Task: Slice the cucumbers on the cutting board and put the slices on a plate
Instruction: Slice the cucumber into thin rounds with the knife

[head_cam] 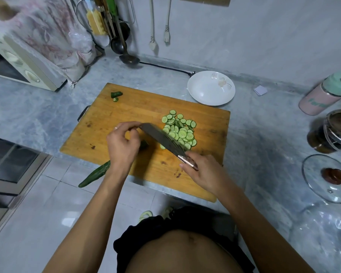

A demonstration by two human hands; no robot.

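Note:
A wooden cutting board (126, 115) lies on the grey counter. A pile of several thin cucumber slices (180, 131) sits on its right half. My right hand (203, 174) grips the handle of a cleaver (161, 137), whose blade stands beside the slices. My left hand (122, 142) holds down a long cucumber (95, 175) that sticks out over the board's near left edge; its cut end shows by the blade. A cucumber end piece (116, 94) lies at the board's far left corner. A white plate (211, 88) stands empty beyond the board's far right corner.
A toaster oven (22, 66) stands at the left, ladles (126, 56) hang against the back wall with a black cord. At the right are a pink and green flask (323, 95), a dark jar (331, 133) and a glass lid (329, 178).

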